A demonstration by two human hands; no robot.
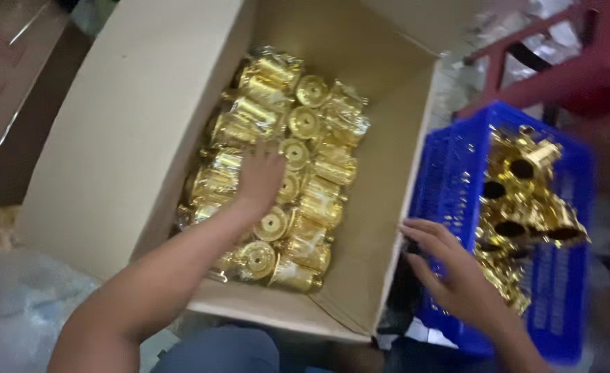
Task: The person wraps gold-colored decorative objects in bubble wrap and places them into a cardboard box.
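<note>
Packing step: left hand (260, 176) lies flat, fingers spread, on wrapped gold cups (277, 173) in the cardboard box (111, 138), mid-frame; right hand (450, 269), open, touches the blue crate (560, 297) of loose gold cups (526, 207) at right; next needs a grasp.

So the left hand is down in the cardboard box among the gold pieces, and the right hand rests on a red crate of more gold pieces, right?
Not quite: the crate is blue, not red, as the head view shows. The rest holds: the left hand is in the cardboard box among the gold pieces, and the right hand rests on the crate's side.
</note>
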